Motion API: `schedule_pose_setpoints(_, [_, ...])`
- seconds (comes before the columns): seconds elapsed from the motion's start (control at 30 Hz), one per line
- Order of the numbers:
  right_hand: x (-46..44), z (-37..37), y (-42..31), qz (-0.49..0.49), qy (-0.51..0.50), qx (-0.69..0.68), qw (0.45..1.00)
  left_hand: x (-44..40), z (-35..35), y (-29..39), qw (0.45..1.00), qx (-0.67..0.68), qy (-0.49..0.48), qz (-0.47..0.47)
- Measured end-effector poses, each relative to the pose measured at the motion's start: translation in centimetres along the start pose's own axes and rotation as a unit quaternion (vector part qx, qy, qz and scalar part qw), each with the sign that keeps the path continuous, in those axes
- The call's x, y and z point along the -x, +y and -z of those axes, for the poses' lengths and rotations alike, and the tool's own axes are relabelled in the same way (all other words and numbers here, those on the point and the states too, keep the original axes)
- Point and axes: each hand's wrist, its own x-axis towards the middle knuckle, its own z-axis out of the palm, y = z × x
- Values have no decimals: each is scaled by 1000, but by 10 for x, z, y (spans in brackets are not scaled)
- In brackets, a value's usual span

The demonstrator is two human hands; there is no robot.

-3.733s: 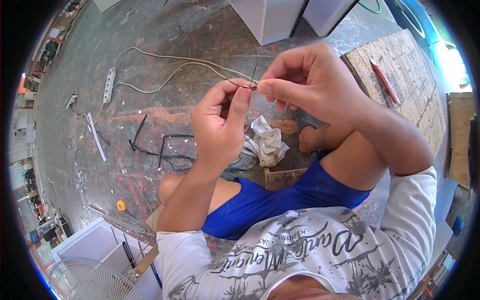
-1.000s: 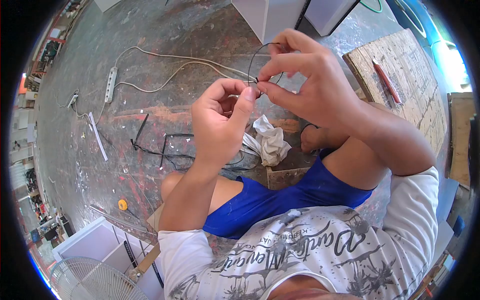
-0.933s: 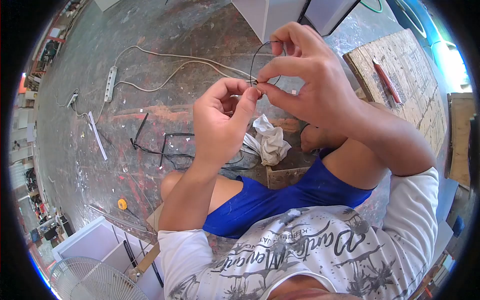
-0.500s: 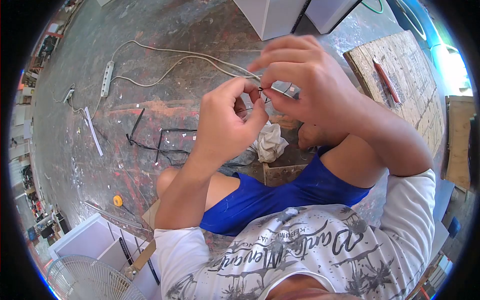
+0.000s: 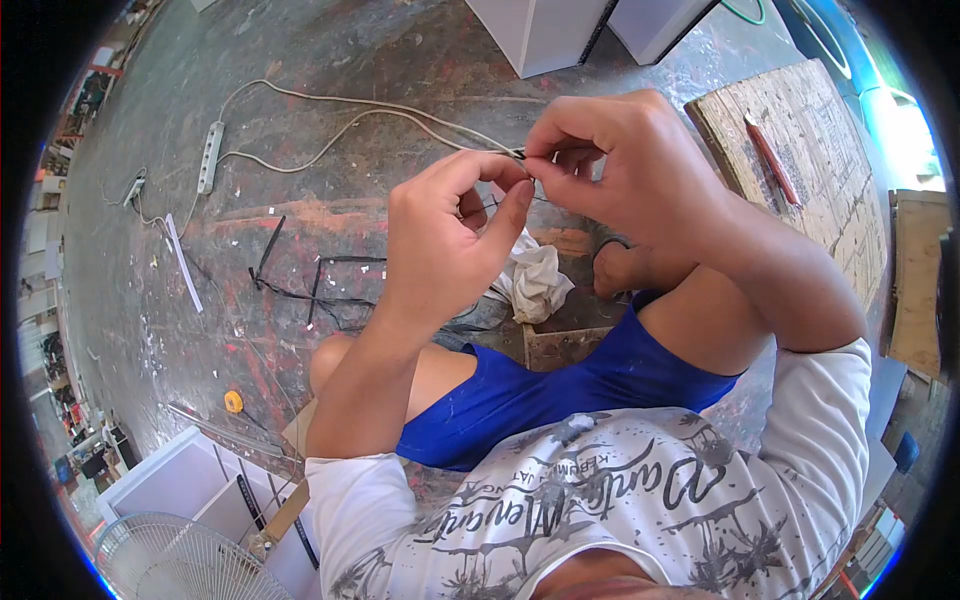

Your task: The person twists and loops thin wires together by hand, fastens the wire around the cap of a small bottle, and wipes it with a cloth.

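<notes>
In front of my chest, my left hand (image 5: pixel 445 225) is closed in a pinch, with thumb and forefinger on a thin dark strand (image 5: pixel 521 153). The fingertips of my right hand (image 5: pixel 640 165) meet them and pinch the same strand. Whether it is wire or thread I cannot tell; the fingers hide most of it. Below the hands a crumpled white cloth (image 5: pixel 538 285) lies on the floor between my legs. Black strips (image 5: pixel 316 292) are spread on the floor to the left of it.
A white power strip (image 5: pixel 210 158) with a long cable lies at the left, near a white strip (image 5: pixel 184 264). On the right, a red-handled tool (image 5: pixel 772 162) rests on a worn wooden board (image 5: pixel 825 120). White cabinets (image 5: pixel 540 35) stand ahead; a fan (image 5: pixel 185 560) is lower left.
My right hand has come down and its raised fingers have curled in to a tighter pinch beside the left fingertips. The left hand has shifted slightly left.
</notes>
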Motion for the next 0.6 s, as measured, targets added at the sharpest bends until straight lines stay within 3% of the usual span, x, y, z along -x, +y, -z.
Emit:
schedule_pose_setpoints(0.27, [1,-4,-3,-47,19,-55,997,3,-4,-1,1000,16,0,21])
schedule_pose_setpoints(0.43, [0,-4,-1,14,34,-1,999,5,-9,-13,990,134,18,43])
schedule_pose_setpoints(0.6, [0,-3,2,86,33,50,994,6,-8,-10,987,152,22,53])
